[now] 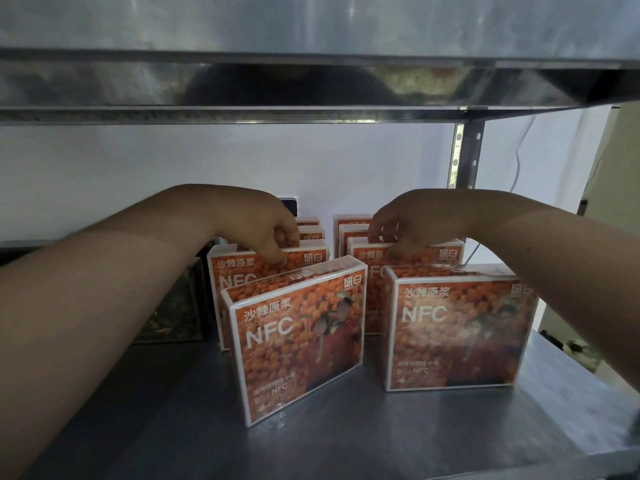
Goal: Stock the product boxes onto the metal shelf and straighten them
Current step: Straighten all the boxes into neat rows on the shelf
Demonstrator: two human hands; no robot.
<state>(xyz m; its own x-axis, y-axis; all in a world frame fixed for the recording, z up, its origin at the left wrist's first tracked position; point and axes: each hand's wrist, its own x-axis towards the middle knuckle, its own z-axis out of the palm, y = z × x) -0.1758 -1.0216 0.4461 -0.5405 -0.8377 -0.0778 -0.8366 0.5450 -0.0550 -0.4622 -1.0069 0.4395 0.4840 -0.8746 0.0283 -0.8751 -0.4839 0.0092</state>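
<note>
Front boxes [298,344] stand on the shelf [346,441], left one skewed; behind, left hand [273,233] and right hand [405,223] each pinch a rear box [239,268] top.

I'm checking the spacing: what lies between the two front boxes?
Nothing but bare metal shelf: in the head view the left front box and the right front box stand apart with an open gap.

White wall [173,161] at the rear, evenly and softly lit; a dark fitting [290,206] (partly hidden) low on it; beige panel [620,150] at far right.
</note>
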